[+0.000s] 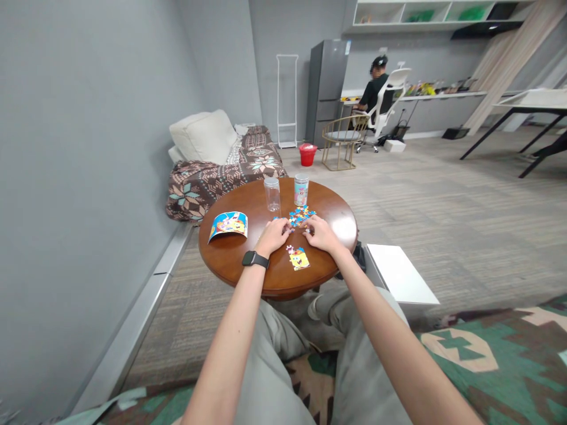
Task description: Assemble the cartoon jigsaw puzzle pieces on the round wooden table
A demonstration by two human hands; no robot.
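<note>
Blue and yellow puzzle pieces (299, 217) lie beyond the left hand (274, 235) and right hand (319, 232), both curled downward, grips unclear.

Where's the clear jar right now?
In the head view, the clear jar stands toward the far side of the round wooden table, beyond the left hand and just left of the printed canister.

Smooth, glossy wooden table (227, 255)
</note>
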